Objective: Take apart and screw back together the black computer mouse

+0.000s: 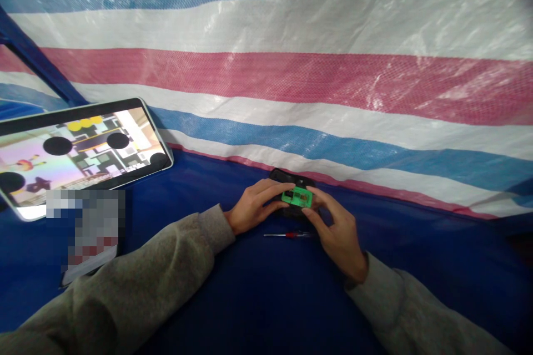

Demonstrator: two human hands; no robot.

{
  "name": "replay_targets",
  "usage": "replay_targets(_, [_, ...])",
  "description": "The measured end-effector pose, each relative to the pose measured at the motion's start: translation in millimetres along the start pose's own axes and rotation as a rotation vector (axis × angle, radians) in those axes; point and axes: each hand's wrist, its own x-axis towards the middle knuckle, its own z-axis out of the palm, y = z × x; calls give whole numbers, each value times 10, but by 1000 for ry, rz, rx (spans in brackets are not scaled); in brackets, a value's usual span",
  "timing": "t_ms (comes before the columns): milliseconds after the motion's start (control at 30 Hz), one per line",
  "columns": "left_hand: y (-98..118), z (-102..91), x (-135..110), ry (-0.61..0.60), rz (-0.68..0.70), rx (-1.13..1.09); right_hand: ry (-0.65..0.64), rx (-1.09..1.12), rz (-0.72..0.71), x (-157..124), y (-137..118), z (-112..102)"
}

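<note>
On a covered table [266, 299], a small board [296, 196] sits on a device [291, 178], with the left hand [252, 208] gripping the device from the left and the right hand [339, 233] pinching the board from the right. A screwdriver [287, 234] lies just in front, between the hands. A tablet [83, 150] rests far left, with a pad [91, 267] before it. A tarpaulin [291, 39] hangs behind.

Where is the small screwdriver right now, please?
Head view, centre: the screwdriver lies on the blue sheet between the left hand and right hand, below the green board.
</note>
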Motion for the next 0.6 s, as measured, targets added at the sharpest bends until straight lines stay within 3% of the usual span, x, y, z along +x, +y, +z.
replay_targets(267, [6,-3,0,22,16,107,-39,19,50,-21,33,-11])
replay_targets(600, [8,-13,5,13,29,140,-59,42,0,-3,0,-10])
